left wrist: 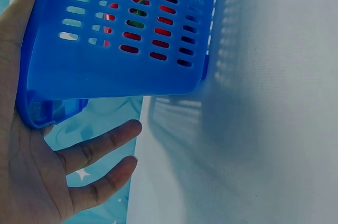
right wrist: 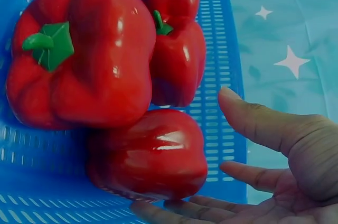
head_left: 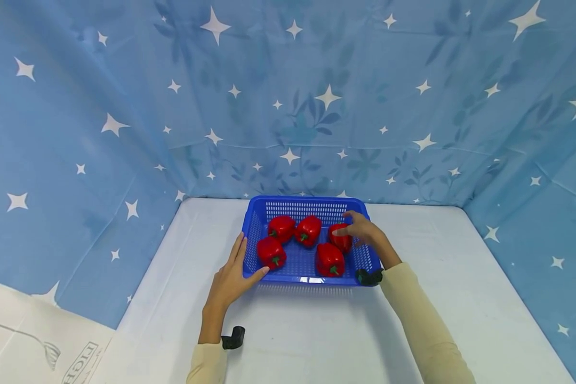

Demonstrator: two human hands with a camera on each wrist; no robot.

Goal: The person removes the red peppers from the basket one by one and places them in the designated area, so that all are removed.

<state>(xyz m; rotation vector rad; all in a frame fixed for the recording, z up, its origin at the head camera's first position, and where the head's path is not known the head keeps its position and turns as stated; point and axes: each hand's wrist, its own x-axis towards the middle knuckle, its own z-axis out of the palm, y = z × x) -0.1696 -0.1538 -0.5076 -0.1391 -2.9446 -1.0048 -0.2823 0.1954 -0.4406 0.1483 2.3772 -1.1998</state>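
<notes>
A blue plastic basket (head_left: pixel 288 279) with slotted walls sits on the white table, holding several red bell peppers with green stems. My left hand (head_left: pixel 229 280) rests against the basket's front left corner, thumb along the front rim. Its fingers lie straight by the left side; in the left wrist view two of them extend free below the corner. Over the basket's right side is my right hand (head_left: pixel 360 229), fingers spread around the back right bell pepper (right wrist: pixel 153 155). In the right wrist view, its thumb stands apart from that pepper and its fingertips lie close to the lower side.
Another bell pepper (head_left: pixel 330 260) lies just in front of the one by my right hand. Two more, a back left pepper (head_left: pixel 281 229) and a front left pepper (head_left: pixel 271 253), sit near the left wall. A blue star-patterned curtain (head_left: pixel 288 106) hangs behind the white table (head_left: pixel 293 336).
</notes>
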